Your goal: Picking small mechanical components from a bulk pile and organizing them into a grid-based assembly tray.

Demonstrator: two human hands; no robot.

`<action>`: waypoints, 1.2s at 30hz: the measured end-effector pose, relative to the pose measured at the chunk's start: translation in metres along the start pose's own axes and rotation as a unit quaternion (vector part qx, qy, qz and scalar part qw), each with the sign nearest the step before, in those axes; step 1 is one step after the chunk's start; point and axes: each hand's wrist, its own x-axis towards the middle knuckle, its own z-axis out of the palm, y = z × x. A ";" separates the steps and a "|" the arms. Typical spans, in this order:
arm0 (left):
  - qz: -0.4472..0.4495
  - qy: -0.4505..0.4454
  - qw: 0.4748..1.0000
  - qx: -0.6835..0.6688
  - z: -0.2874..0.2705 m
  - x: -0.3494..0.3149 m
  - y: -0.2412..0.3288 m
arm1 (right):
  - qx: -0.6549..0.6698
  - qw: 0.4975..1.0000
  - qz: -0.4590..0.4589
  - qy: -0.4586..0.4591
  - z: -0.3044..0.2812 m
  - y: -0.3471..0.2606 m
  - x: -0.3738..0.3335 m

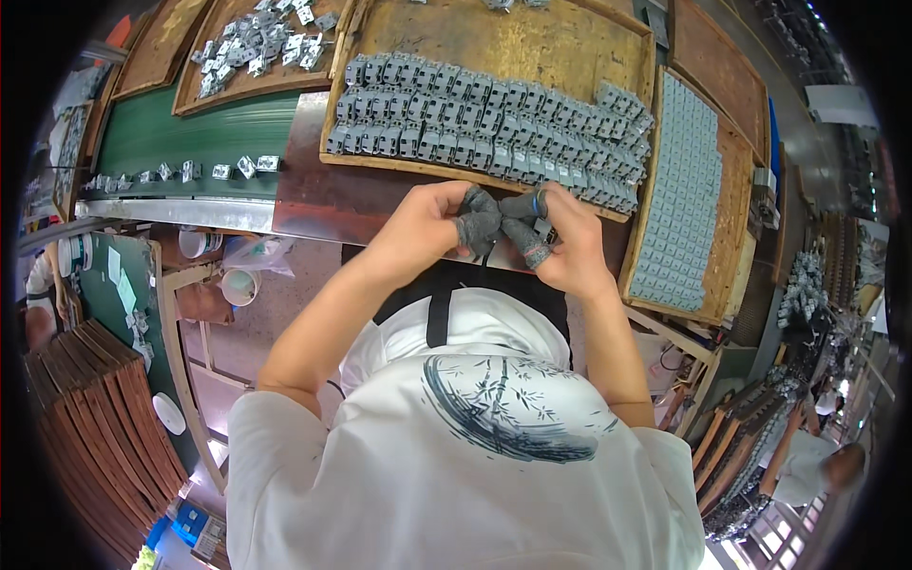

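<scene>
My left hand (439, 224) and my right hand (570, 239) meet at the front edge of the bench, their fingertips almost touching. Dark grey sleeves cover the thumbs and fingers. Between the right thumb and fingers shows a small metal part (544, 229), mostly hidden. The left fingers are pinched together; whatever lies between them is hidden. Just beyond my hands is a wooden tray (503, 47) with tight rows of small grey metal-and-plastic parts (465, 119).
To the right stands another wooden tray (731, 228) filled with rows of light grey pieces (676, 190). On the left, several loose parts (223, 171) lie on a green conveyor belt (142, 133), below a tray of heaped parts (271, 43). Stacked wooden trays (104, 427) stand at lower left.
</scene>
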 end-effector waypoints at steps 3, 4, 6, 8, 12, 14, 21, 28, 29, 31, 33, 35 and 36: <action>0.115 0.066 0.990 0.048 0.007 -0.013 -0.012 | 0.017 0.999 -0.005 0.034 0.013 -0.004 -0.002; 0.113 0.065 0.990 0.048 0.009 -0.018 -0.012 | 0.018 0.999 -0.003 0.034 0.015 -0.006 -0.002; 0.186 0.106 0.971 0.107 0.012 -0.026 -0.013 | 0.024 0.999 -0.001 0.037 0.018 -0.013 -0.001; 0.203 0.120 0.960 0.152 0.013 -0.034 -0.012 | 0.028 0.999 -0.006 0.044 0.022 -0.016 -0.002; 0.253 0.171 0.915 0.263 0.013 -0.037 -0.015 | 0.015 0.998 -0.017 0.058 0.025 -0.025 0.000; 0.256 0.179 0.915 0.256 0.012 -0.037 -0.016 | 0.053 0.997 0.019 0.058 0.029 -0.025 -0.004; 0.259 0.202 0.903 0.277 0.007 -0.038 -0.012 | 0.510 0.811 0.286 0.016 0.029 -0.008 -0.017; 0.232 0.154 0.947 0.159 0.007 -0.031 -0.024 | 0.440 0.838 0.322 -0.015 0.027 -0.016 -0.021; 0.208 0.142 0.960 0.125 0.005 -0.030 -0.022 | 0.441 0.837 0.324 -0.015 0.028 -0.016 -0.021; 0.181 0.132 0.971 0.090 0.004 -0.028 -0.022 | 0.382 0.879 0.284 0.020 0.028 -0.016 -0.020; 0.157 0.108 0.978 0.080 0.002 -0.027 -0.023 | 0.384 0.880 0.278 0.032 0.028 -0.012 -0.025; 0.144 0.104 0.982 0.057 0.001 -0.025 -0.023 | 0.386 0.880 0.274 0.044 0.024 -0.010 -0.027; 0.131 0.099 0.986 0.034 0.001 -0.023 -0.022 | 0.397 0.868 0.296 0.027 0.020 -0.011 -0.026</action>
